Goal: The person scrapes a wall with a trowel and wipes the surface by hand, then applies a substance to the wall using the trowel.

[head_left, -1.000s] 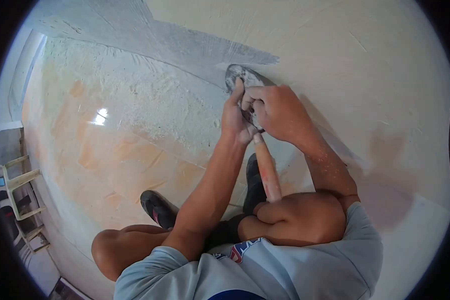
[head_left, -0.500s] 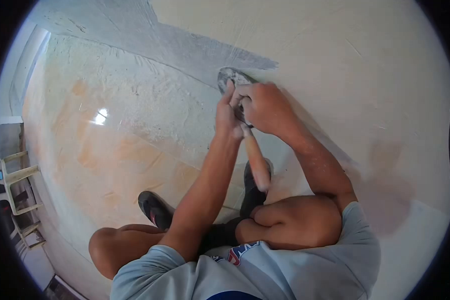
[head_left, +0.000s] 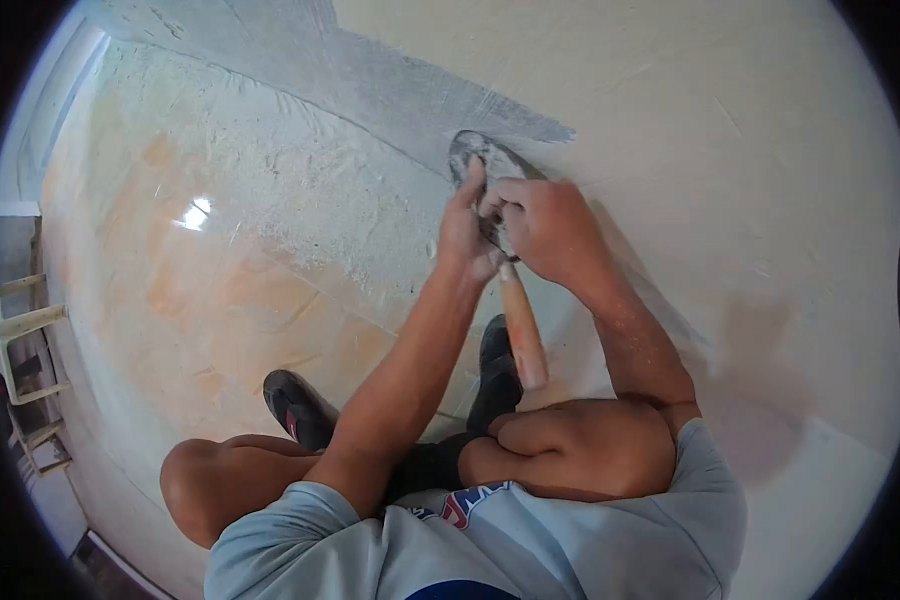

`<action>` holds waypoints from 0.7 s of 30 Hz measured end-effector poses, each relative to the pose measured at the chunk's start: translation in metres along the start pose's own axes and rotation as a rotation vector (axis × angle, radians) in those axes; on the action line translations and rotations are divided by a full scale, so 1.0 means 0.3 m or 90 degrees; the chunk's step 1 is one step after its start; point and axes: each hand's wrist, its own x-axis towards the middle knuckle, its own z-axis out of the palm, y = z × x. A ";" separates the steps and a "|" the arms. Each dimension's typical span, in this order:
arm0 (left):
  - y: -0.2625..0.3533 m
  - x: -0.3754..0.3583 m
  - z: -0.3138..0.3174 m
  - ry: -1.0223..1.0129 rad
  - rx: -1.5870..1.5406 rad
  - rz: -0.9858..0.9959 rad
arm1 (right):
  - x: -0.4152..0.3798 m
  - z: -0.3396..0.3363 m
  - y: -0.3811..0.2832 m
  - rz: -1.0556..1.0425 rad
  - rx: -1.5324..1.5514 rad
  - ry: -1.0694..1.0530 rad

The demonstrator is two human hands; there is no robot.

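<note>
A trowel (head_left: 469,146) with a dark, rounded blade smeared with whitish material is held up close to the wall. Its wooden handle (head_left: 525,335) points down toward my knees, with neither hand around it. My left hand (head_left: 462,225) grips the blade from the left, the thumb lying along its face. Over the blade's lower part, my right hand (head_left: 550,222) is closed with curled, dusty fingertips. Whatever may be between those fingertips is hidden.
A pale wall (head_left: 720,120) has a grey patch (head_left: 440,88) beside the trowel. White debris (head_left: 300,190) covers part of the tiled floor (head_left: 220,300). My shoes (head_left: 298,405) stand below. Stepped frames (head_left: 28,325) stand at far left.
Both hands and the trowel sit slightly farther right in view, which has shifted a little. My right fingertips have moved down the blade, away from my left thumb.
</note>
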 end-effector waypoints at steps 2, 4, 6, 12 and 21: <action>-0.051 -0.012 0.076 0.054 -0.009 0.023 | -0.028 -0.058 -0.040 0.048 -0.032 -0.018; -0.044 0.014 0.040 0.008 -0.037 0.045 | -0.019 -0.036 -0.024 0.012 0.002 0.013; -0.022 0.009 0.050 0.031 -0.057 -0.001 | 0.006 0.003 -0.018 -0.028 -0.087 0.014; -0.088 0.001 0.091 0.024 -0.139 0.024 | -0.026 -0.060 -0.079 0.050 -0.072 -0.026; -0.105 0.033 0.075 -0.003 -0.131 0.083 | -0.050 -0.087 -0.082 0.026 -0.098 -0.014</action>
